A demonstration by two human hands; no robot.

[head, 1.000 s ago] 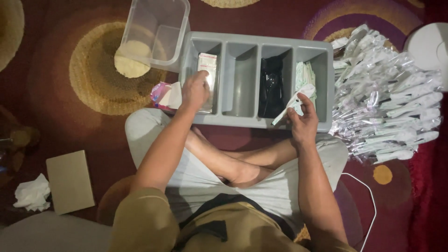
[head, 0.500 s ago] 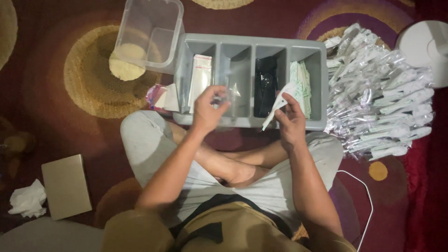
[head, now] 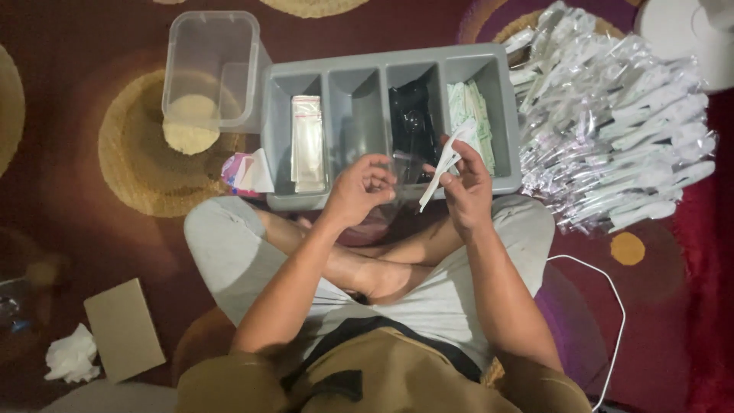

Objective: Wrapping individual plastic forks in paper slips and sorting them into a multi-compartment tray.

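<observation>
I sit cross-legged in front of a grey four-compartment tray [head: 505,122]. My left hand [head: 359,191] pinches a thin clear plastic sleeve [head: 399,170] over the tray's near edge. Close beside it, my right hand [head: 465,183] holds a white plastic utensil [head: 446,162] with its tip angled down toward the sleeve. The tray's left compartment holds a stack of clear sleeves [head: 307,144], the second looks empty, the third has black utensils [head: 409,122], and the right one has folded pale napkins [head: 472,115].
A heap of wrapped white utensil packets [head: 619,130] lies right of the tray. A clear plastic tub [head: 210,69] stands at the tray's left, small pink-and-white packets [head: 246,171] below it. A cardboard piece [head: 124,329], crumpled tissue [head: 70,358] and a white cable [head: 612,306] lie on the patterned carpet.
My left hand left the tray's left compartment and came to the middle holding a clear sleeve. My right hand with the white utensil moved in to meet it.
</observation>
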